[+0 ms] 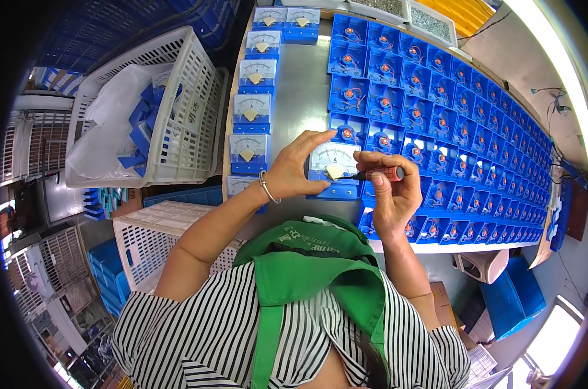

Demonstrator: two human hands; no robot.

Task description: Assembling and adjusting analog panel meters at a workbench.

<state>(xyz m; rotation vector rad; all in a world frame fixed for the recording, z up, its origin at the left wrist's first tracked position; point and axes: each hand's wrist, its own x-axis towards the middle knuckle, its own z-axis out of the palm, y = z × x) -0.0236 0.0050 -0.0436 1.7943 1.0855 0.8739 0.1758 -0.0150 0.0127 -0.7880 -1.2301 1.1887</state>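
- Grey surface [303, 84] runs away from the person, with white baskets and blue crates crowding the floor on the left.
- Left forearm comes up from the lower edge, bent at the elbow, a thin bracelet at the wrist.
- Left hand [294, 170] lies on the left side of the meter [333, 170], fingers stretched over its top edge, steadying it; the hand is not closed, just pressed around the casing.
- That meter, a white dial on a blue base, sits on the surface close to the person's chest, between the two hands.
- Right forearm rises steeply, wrist cocked inward.
- Right hand [391, 194] is curled tight around a screwdriver [371, 174] with a red handle, held level, its tip against the cream cap below the dial.
- Finished meters [252, 110] stand in a column along the left edge of the surface.
- Blue open casings [436, 97] with red and copper parts fill the right side in dense rows.
- Left basket [177, 97] holds a clear bag of blue pieces.
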